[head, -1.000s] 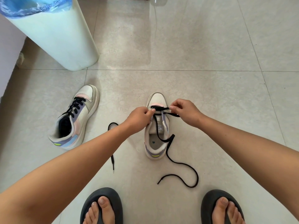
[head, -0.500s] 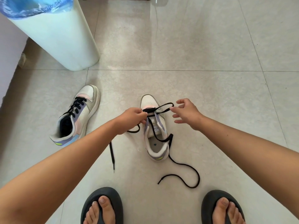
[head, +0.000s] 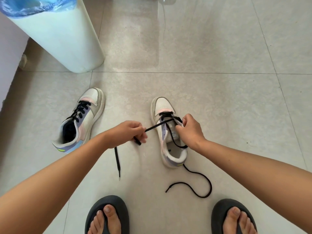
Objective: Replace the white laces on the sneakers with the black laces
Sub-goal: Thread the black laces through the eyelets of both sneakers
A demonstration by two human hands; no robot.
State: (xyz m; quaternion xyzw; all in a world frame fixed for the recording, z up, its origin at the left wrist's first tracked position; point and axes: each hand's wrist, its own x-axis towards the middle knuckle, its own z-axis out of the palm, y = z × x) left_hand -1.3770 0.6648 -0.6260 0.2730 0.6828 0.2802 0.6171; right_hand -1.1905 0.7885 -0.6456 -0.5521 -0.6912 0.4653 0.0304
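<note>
Half a second ago the right hand (head: 190, 130) hovered beside the shoe with its fingers spread; now those fingers are curled on the right eyelet edge of the white, lilac and pink low-top sneaker (head: 169, 132) standing on the pale tiled floor (head: 219, 102). The left hand (head: 125, 133), earlier against the shoe's lacing, has drawn away to the left and pinches one end of the flat black lace (head: 189, 173) between thumb and curled fingers, the strand running taut from the lowest eyelets. The lace's other end trails over the heel in a loop on the floor. The second matching sneaker (head: 79, 120), already laced black, lies unmoved at left.
</note>
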